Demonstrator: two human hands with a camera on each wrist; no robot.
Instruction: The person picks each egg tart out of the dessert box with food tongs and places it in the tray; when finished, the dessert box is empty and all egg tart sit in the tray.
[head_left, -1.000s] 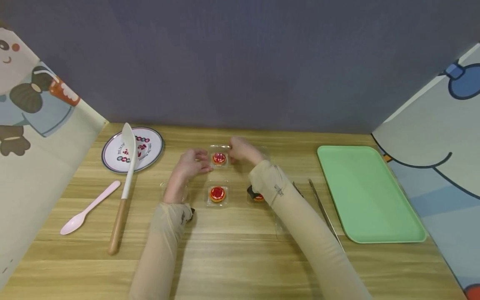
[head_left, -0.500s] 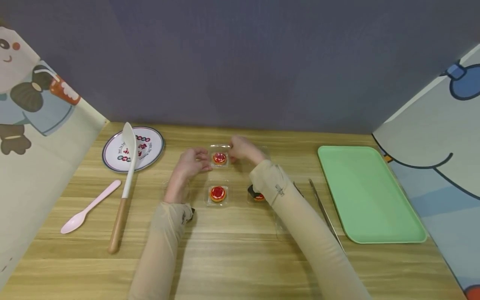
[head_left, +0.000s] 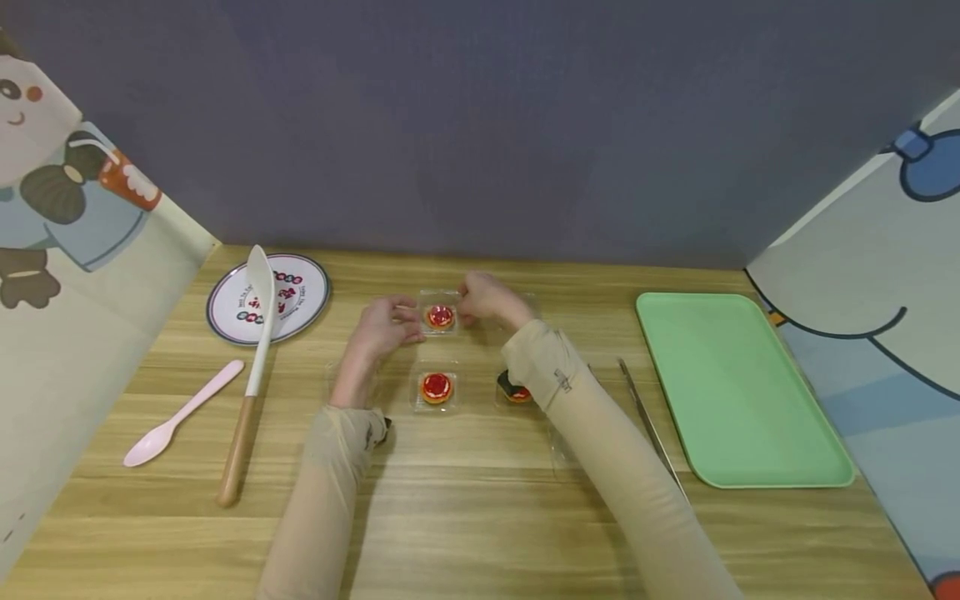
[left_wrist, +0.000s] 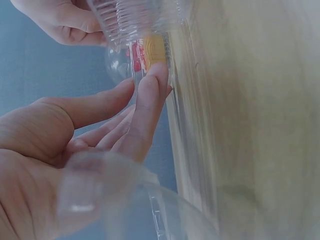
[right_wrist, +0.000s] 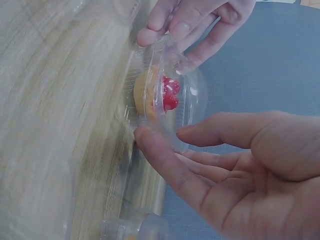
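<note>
A small clear plastic box [head_left: 439,332] with a domed lid [right_wrist: 197,92] holds a tart [head_left: 439,317] with a shiny red topping. My left hand [head_left: 384,325] is at its left side, thumb and forefinger pinching the rim in the left wrist view. At the right side my right hand [head_left: 491,302] pinches the rim between thumb and forefinger, as the right wrist view shows. The lid covers the tart. Nearer to me lies a second boxed tart [head_left: 436,387]. Another tart with a dark piece [head_left: 512,387] on it is partly hidden by my right sleeve.
A long white spoon [head_left: 258,333] with a wooden handle leans over a patterned plate [head_left: 225,304] at left, near a pink spoon [head_left: 172,423]. Metal tongs [head_left: 652,429] lie beside a green tray [head_left: 738,383] at right. Other clear containers [head_left: 561,454] sit partly under my arms.
</note>
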